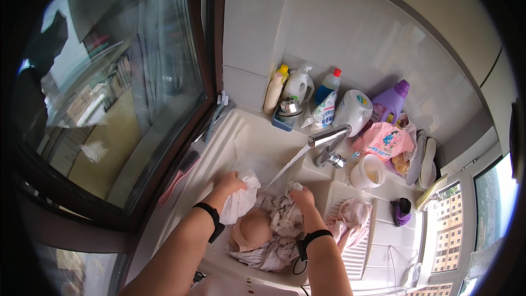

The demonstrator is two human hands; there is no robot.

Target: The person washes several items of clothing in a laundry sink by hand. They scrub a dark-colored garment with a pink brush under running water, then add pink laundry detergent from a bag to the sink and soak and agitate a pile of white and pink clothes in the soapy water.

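My left hand [231, 182] grips a white cloth [239, 205] on the left side of a laundry sink [259, 131]. A pale, crumpled garment [283, 213] is bunched in my right hand [302, 198]. Water [287, 167] streams from the chrome faucet [331, 142] and falls between the two hands. Below them lies a beige bra [251, 230] with a moulded cup upward. Beneath it is a heap of wet, light-coloured cloth [269, 253]. The fingertips of both hands are partly hidden by fabric.
A pink cloth [351, 222] lies on the ribbed washboard [355, 255] at right. Detergent bottles [298, 84], a white tub [367, 171] and a pink bag [386, 139] line the back ledge. A pink-handled brush [179, 176] rests on the left rim beside the glass window [164, 70].
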